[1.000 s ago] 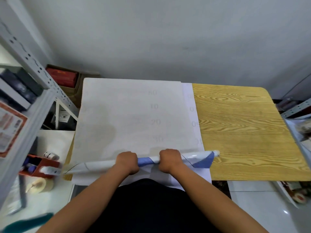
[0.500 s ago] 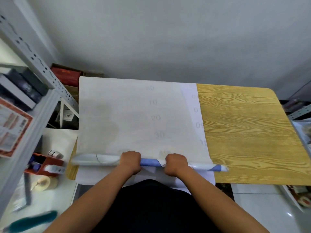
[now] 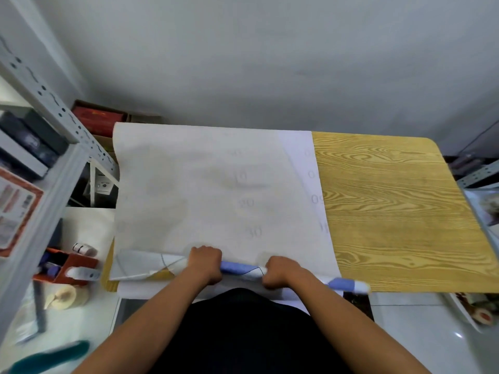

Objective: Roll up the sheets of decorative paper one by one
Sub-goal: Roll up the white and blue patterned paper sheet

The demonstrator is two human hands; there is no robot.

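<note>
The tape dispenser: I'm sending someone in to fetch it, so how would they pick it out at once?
Start at the wood-grain table and go to its near-left corner, below the grey metal shelving. There, on the white surface beside the table, sits the tape dispenser. It is the only red-orange thing there, boxy, with a pale strip across its front, just above a tan tape roll.

roll [image 3: 240, 268] tilted, its left end looser and flatter, right end lower
</note>
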